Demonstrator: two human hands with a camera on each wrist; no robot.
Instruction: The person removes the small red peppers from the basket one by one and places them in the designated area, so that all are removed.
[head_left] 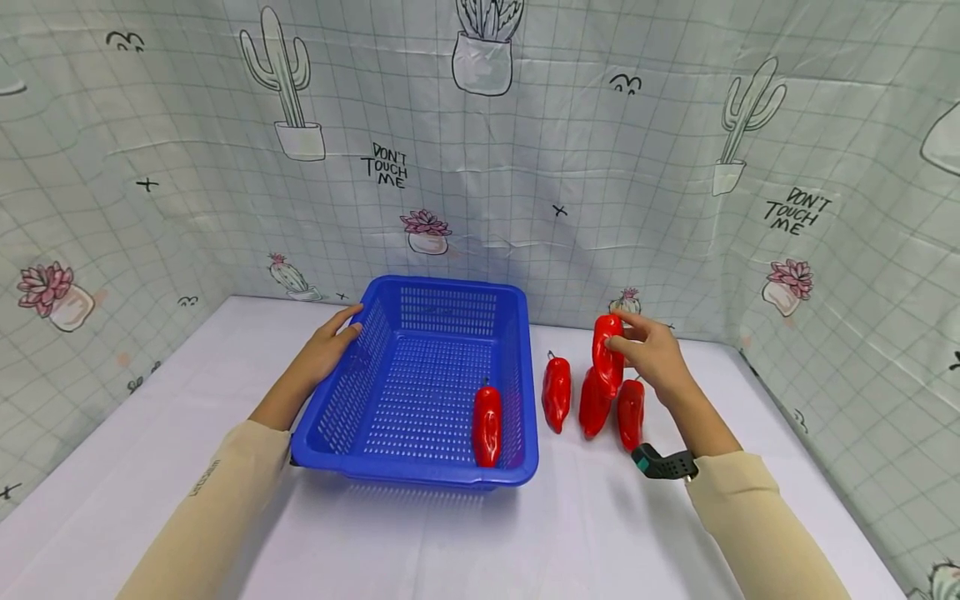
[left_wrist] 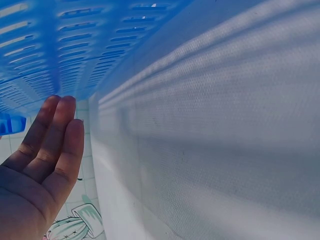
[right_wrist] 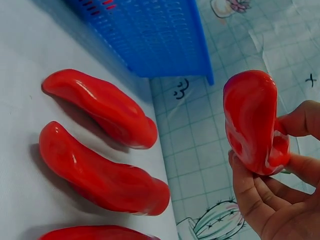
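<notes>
A blue plastic basket point(head_left: 414, 477) with slotted walls stands on the white table, and one red pepper point(head_left: 487, 427) lies inside near its front right corner. My left hand point(head_left: 332, 343) touches the basket's left rim; in the left wrist view its fingers point(left_wrist: 65, 115) are fairly straight against the slotted wall. Right of the basket, my right hand point(head_left: 651, 350) pinches a red pepper point(head_left: 607, 357) between thumb and fingers, raised above the table. Three more peppers lie below and beside it: one on the left point(head_left: 557, 392), a middle pepper point(head_left: 595, 408) partly covered, and one on the right point(head_left: 631, 415).
A pale cloth point(head_left: 480, 183) printed with a grid and cactus drawings hangs behind and at both sides of the white table point(head_left: 592, 533). A dark band point(head_left: 663, 462) circles my right wrist.
</notes>
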